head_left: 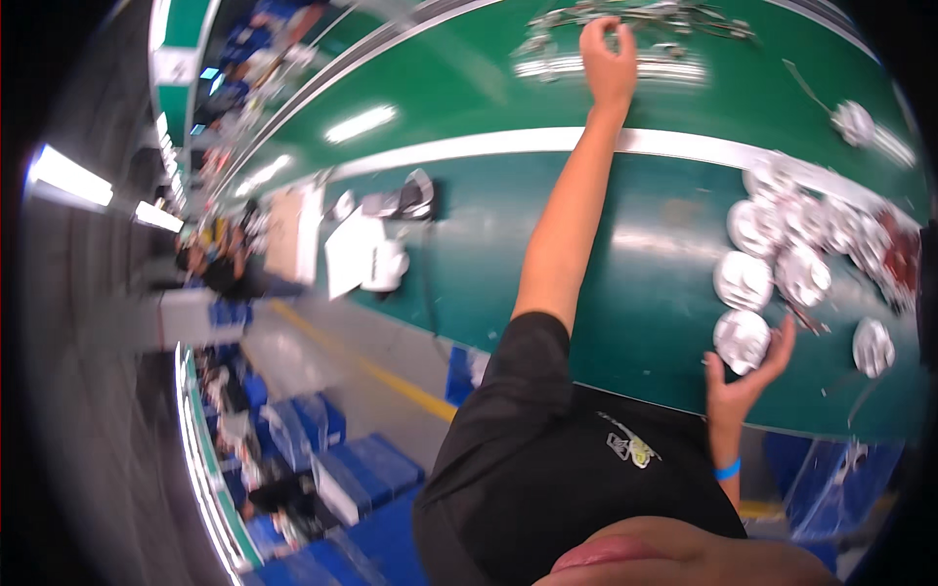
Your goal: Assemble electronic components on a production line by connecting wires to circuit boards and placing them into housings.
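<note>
My left arm stretches far across the bench to the green conveyor belt. There my left hand [610, 73] has thumb and forefinger bent toward each other at a loose pile of thin wired parts [674, 18]; what lies between the fingertips is too small to make out. Close to my body, my right hand [745, 393], with a blue wristband [728, 470], has its thumb and fingers around a round silvery-white part [742, 340]. More such round parts [743, 280] lie in a cluster just beyond it, some with short leads.
A single round part [873, 348] lies to the right, another [853, 124] with a wire is on the belt. Reddish-brown pieces [900, 259] sit at the right edge. White items [366, 256] and a dark strap-like thing [415, 198] lie left. Blue boxes [366, 474] stand beyond the aisle.
</note>
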Motion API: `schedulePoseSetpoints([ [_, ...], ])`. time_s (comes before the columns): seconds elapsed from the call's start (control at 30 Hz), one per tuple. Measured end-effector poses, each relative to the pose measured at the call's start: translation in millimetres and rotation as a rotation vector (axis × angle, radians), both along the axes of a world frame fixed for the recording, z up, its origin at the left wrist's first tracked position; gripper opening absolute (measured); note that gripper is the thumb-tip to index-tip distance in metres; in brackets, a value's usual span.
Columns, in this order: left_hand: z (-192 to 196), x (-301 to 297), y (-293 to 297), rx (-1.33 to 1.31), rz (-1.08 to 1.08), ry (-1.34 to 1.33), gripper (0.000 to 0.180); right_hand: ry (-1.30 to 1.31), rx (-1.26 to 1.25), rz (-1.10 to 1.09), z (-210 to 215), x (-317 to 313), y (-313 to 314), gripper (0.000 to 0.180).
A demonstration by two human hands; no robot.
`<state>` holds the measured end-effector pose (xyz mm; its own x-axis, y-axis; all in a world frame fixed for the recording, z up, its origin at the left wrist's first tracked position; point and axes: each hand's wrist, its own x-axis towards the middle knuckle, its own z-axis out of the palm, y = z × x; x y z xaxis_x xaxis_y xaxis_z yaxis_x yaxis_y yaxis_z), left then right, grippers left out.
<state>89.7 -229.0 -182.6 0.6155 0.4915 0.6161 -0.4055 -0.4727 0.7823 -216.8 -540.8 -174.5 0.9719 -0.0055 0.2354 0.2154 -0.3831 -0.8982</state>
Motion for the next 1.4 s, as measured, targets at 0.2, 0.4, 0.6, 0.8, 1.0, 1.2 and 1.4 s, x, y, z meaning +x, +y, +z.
schedulePoseSetpoints([
  [0.2,-12,-4,170,0.5,0.448,0.796,0.119,-0.037,-0.01,0.031,1,4,11,0.096],
  [0.4,0,39,172,0.545,0.516,1.15,0.098,-0.034,-0.074,0.024,-6,5,11,0.093],
  [0.6,-2,76,232,0.827,0.116,1.158,0.036,0.027,0.021,0.022,-8,5,11,0.097],
  [0.8,33,19,217,0.287,-0.362,1.188,0.046,0.122,-0.009,0.012,-14,4,-6,0.099],
  [1.0,54,19,329,-0.4,-0.173,0.653,0.028,0.169,-0.07,0.087,-9,-3,-13,0.094],
  [1.2,-24,95,292,0.31,0.217,0.71,0.073,0.155,-0.01,0.009,-17,-9,-8,0.087],
  [1.4,-7,104,266,0.502,0.452,0.917,0.056,0.279,-0.095,-0.1,-44,-28,-29,0.098],
])
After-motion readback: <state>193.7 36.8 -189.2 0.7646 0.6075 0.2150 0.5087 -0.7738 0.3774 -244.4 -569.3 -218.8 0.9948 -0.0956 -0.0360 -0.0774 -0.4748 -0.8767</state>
